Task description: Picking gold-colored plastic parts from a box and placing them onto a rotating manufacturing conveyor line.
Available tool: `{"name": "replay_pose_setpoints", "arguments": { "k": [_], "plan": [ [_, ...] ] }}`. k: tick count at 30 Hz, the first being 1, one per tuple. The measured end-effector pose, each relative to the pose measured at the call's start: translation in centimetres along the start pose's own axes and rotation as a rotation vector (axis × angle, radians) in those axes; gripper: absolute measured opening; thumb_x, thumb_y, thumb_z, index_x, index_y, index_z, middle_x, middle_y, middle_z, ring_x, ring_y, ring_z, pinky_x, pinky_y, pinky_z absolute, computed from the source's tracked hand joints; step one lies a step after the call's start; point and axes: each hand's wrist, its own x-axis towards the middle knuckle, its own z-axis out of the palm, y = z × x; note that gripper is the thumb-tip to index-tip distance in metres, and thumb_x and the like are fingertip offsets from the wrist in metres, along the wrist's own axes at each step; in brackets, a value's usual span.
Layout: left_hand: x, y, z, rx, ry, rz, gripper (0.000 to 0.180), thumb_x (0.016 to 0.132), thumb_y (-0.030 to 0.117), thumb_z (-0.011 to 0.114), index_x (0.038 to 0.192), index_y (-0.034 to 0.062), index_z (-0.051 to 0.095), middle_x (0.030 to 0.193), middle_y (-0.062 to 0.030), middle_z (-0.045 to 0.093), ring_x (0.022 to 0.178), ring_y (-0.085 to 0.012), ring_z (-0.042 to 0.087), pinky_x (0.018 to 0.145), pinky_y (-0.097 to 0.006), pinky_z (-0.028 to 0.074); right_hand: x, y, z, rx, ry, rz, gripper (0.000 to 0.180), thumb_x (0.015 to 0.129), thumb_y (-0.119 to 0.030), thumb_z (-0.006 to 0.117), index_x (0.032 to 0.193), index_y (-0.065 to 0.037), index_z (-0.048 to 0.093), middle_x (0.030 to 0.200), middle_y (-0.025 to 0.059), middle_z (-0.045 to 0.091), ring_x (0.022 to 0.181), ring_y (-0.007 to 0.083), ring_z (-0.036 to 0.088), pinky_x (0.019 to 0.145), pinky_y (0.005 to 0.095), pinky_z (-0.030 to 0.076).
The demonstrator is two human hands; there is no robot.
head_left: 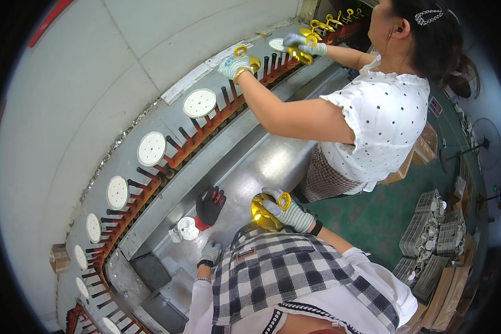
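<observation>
My right hand (295, 216), in a striped light-grey glove, grips a shiny gold round metal piece (264, 214) with a small gold ring (284, 201) standing on it. I hold it close to the front of my checked apron (284, 273). My left hand (209, 254), gloved alike, rests at the near edge of the metal bench (242, 183), its fingers extended and holding nothing. Just beyond it lie a white perforated disc (188, 227) and a black and red glove (210, 206).
A curved conveyor runs along the left with white perforated discs (151, 149) and dark-tipped upright pegs (187, 135). Ahead, a co-worker in a dotted blouse (373, 122) holds gold pieces (299, 55) in gloved hands. Stacked crates (420, 234) and cardboard (448, 295) stand at right.
</observation>
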Motion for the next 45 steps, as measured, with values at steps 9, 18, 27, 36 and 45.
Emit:
{"name": "replay_pose_setpoints", "arguments": {
  "k": [9,18,27,36,45],
  "plan": [
    [1.9,-1.1,1.2,0.126,-0.092,-0.022,0.072,0.089,0.049,0.059,0.145,0.0046,0.057,0.149,-0.0245,0.055,0.137,-0.0393,0.054,0.115,-0.043,0.043,0.3,0.2,0.7,-0.017,-0.019,-0.020,0.053,0.104,-0.033,0.059,0.143,0.002,0.051,0.136,0.0214,0.057,0.127,0.0329,0.057,0.112,0.0381,0.044],
    [-0.2,1.0,0.5,0.115,-0.068,-0.075,0.071,0.091,0.052,0.060,0.146,0.0072,0.057,0.154,-0.0222,0.050,0.138,-0.0400,0.053,0.116,-0.043,0.042,0.4,0.2,0.8,-0.059,-0.039,-0.034,0.053,0.104,-0.033,0.059,0.143,0.002,0.051,0.137,0.0225,0.056,0.127,0.0344,0.057,0.113,0.0391,0.044],
    [1.7,-1.7,1.3,0.120,-0.095,-0.051,0.074,0.092,0.053,0.058,0.151,0.0082,0.052,0.157,-0.0227,0.047,0.141,-0.0402,0.050,0.118,-0.045,0.041,0.5,0.8,1.5,-0.090,-0.042,-0.111,0.053,0.104,-0.031,0.059,0.143,0.003,0.049,0.134,0.0247,0.057,0.125,0.0371,0.057,0.111,0.0408,0.046],
    [1.7,-1.4,1.7,0.172,-0.109,-0.072,0.075,0.092,0.053,0.059,0.151,0.0085,0.052,0.157,-0.0235,0.046,0.142,-0.0402,0.049,0.118,-0.044,0.040,0.2,0.8,1.2,-0.077,-0.046,-0.098,0.053,0.104,-0.033,0.059,0.144,0.002,0.049,0.135,0.0240,0.056,0.125,0.0359,0.057,0.111,0.0406,0.045],
    [1.6,-0.7,1.2,0.155,-0.106,-0.081,0.076,0.091,0.053,0.059,0.151,0.0072,0.052,0.159,-0.0224,0.045,0.142,-0.0403,0.049,0.118,-0.044,0.040,0.3,0.6,1.2,-0.049,-0.038,-0.050,0.055,0.103,-0.034,0.060,0.144,0.001,0.049,0.135,0.0239,0.057,0.124,0.0361,0.059,0.110,0.0402,0.047]
  ]
}}
